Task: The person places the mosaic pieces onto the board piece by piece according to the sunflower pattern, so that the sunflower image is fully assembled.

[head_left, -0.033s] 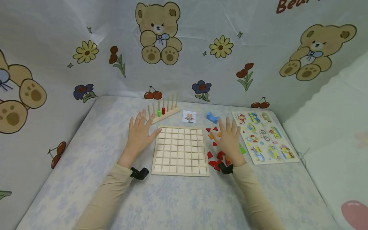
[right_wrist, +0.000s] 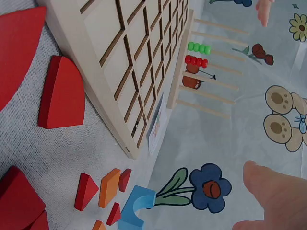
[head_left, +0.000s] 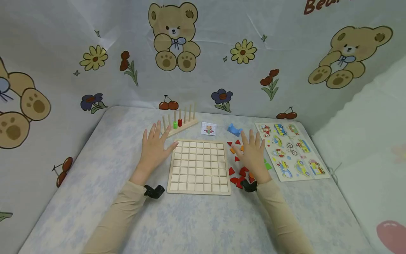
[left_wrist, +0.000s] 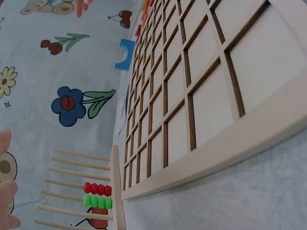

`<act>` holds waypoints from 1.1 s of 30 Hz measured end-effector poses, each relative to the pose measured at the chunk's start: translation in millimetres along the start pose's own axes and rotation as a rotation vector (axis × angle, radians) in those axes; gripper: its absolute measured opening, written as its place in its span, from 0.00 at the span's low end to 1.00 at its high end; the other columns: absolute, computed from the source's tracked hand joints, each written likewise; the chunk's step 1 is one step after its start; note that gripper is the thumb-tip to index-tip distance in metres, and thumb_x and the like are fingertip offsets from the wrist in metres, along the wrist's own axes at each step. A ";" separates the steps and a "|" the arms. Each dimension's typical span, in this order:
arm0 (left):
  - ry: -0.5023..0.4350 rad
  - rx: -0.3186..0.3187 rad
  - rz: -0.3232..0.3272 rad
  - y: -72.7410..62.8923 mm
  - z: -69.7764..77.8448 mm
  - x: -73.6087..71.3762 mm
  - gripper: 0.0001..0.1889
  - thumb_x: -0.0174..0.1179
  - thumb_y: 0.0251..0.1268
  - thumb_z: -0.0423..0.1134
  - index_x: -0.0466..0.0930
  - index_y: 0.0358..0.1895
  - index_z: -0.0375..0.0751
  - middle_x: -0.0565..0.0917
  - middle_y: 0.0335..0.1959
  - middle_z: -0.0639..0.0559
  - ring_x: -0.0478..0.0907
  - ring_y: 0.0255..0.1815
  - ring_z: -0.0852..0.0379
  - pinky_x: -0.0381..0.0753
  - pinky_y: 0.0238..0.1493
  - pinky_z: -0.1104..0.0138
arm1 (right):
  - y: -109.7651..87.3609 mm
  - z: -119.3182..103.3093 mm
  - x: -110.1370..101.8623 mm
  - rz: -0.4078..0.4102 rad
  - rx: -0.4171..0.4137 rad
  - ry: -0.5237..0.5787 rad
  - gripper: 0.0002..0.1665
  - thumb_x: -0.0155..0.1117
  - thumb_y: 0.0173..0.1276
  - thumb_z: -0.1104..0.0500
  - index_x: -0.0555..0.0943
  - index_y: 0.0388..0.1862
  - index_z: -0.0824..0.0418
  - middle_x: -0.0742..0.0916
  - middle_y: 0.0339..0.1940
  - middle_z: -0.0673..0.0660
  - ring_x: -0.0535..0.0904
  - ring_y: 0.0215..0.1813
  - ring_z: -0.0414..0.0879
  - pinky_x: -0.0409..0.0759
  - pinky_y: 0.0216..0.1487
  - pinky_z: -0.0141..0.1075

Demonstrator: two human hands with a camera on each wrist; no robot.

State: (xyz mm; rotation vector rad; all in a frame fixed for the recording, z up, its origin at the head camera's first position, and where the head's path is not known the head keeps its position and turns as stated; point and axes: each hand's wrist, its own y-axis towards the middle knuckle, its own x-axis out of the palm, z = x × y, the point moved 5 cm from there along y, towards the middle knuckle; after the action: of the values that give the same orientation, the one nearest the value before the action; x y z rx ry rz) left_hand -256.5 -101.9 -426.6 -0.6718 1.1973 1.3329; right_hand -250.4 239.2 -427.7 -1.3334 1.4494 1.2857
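Observation:
A square wooden grid board (head_left: 199, 167) lies flat in the middle of the table, its squares bare. My left hand (head_left: 153, 150) is at the board's left edge with fingers spread; it holds nothing. On the other side, my right hand (head_left: 253, 157) spreads its fingers over a scatter of coloured blocks, gripping none. Red blocks (right_wrist: 64, 98) and orange blocks (right_wrist: 110, 188) lie along the board's right side, partly hidden under that hand in the head view. Green blocks (head_left: 268, 165) show beyond the right wrist. A blue arch block (head_left: 234, 130) lies behind the right fingertips.
A wooden peg rack (head_left: 182, 127) with green beads (left_wrist: 98, 201) and red beads (left_wrist: 98, 189) stands behind the grid board. Right of it lies a small picture card (head_left: 208, 129). A vehicle picture board (head_left: 276, 143) is at the right. Bear-printed cloth (head_left: 127, 31) hangs behind the table.

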 end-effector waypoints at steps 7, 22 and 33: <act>-0.003 0.012 0.002 3.4 3.1 3.6 0.38 0.44 0.68 0.64 0.47 0.77 0.55 0.44 0.78 0.39 0.43 0.78 0.39 0.40 0.76 0.40 | 1.4 -1.5 4.4 -0.015 -0.002 -0.004 0.44 0.54 0.69 0.40 0.54 0.76 0.59 0.58 0.75 0.71 0.46 0.76 0.70 0.46 0.72 0.69; -0.549 -0.020 -0.072 -19.9 -16.2 38.0 0.29 0.55 0.69 0.43 0.62 0.71 0.44 0.61 0.72 0.39 0.56 0.73 0.37 0.57 0.70 0.38 | -12.4 62.9 13.2 -0.037 0.128 0.249 0.30 0.62 0.63 0.64 0.69 0.65 0.69 0.77 0.61 0.70 0.75 0.58 0.65 0.76 0.57 0.57; -0.892 -0.151 -0.091 -33.8 -29.4 82.3 0.20 0.56 0.68 0.37 0.72 0.63 0.40 0.76 0.63 0.44 0.66 0.69 0.47 0.62 0.72 0.51 | -29.6 121.0 34.4 -0.038 0.218 0.473 0.29 0.63 0.62 0.66 0.70 0.63 0.71 0.80 0.55 0.71 0.75 0.54 0.63 0.76 0.56 0.54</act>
State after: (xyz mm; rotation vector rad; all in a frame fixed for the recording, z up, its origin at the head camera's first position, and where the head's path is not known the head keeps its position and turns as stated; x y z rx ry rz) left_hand -246.2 -105.2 -519.6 -0.1686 0.3442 1.4188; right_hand -237.6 351.9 -489.6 -1.5701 1.8116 0.7852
